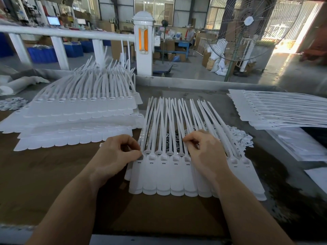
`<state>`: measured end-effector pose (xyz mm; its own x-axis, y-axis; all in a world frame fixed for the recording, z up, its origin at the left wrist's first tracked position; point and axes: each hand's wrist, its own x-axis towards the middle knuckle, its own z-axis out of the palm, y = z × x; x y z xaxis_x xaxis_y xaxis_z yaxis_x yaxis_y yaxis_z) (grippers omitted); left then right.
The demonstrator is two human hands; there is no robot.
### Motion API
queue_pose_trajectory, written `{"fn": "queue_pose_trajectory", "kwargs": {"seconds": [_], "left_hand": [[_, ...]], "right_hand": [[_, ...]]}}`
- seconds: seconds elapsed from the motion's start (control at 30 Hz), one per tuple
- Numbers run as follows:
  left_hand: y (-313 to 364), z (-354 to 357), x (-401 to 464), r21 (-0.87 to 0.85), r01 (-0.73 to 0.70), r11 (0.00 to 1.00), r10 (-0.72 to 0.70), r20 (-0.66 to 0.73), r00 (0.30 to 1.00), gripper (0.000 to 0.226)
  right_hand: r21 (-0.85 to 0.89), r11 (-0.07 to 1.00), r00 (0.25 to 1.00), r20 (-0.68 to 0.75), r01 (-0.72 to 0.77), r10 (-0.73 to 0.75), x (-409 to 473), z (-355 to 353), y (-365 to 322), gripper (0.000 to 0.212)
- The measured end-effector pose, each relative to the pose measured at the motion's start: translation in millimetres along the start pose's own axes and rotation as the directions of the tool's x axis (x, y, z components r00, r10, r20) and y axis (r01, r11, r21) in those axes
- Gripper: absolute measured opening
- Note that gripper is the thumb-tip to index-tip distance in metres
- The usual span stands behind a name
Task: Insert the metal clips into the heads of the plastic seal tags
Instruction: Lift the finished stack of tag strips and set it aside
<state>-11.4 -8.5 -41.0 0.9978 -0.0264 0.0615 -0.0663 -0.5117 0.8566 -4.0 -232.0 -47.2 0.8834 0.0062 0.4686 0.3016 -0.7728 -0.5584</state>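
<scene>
Seal tags [169, 174]: white strip, mid-desk near the front edge, long axis front to back, flags toward me, tails fanned toward the far edge. My left grip [120, 152]: pinched shut on a metal clip [140, 157] at the leftmost head. My right grip [201, 149]: curled over the tails, contents unclear. Clip pile [172, 138] beneath the tails

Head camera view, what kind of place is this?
Probably a factory or workshop floor: stacks of white seal tags cover the workbench, a big industrial fan stands nearby, and blue crates sit behind the railing.
</scene>
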Motion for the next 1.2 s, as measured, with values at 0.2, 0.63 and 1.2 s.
{"fn": "queue_pose_trajectory", "kwargs": {"seconds": [0.2, 0.63, 1.2], "left_hand": [[-0.8, 2.1, -2.2, 0.082, -0.216, 0.973, 0.217, -0.001, 0.976, 0.018], [3.5, 2.0, -4.6, -0.073, -0.04, 0.997, 0.037, -0.055, 0.998, 0.017], [4.2, 2.1, -5.1, 0.046, -0.13, 0.99, 0.132, -0.04, 0.99, 0.034]], "right_hand": [[0.003, 1.0, 1.0, 0.0, -0.004, 0.004, -0.2, 0.1, 0.3, 0.013], [0.014, 1.0, 1.0, -0.01, 0.003, -0.003, -1.7, -0.8, 0.4, 0.013], [0.008, 1.0, 1.0, -0.009, 0.008, -0.008, -1.1, -0.4, -0.1, 0.013]]}}
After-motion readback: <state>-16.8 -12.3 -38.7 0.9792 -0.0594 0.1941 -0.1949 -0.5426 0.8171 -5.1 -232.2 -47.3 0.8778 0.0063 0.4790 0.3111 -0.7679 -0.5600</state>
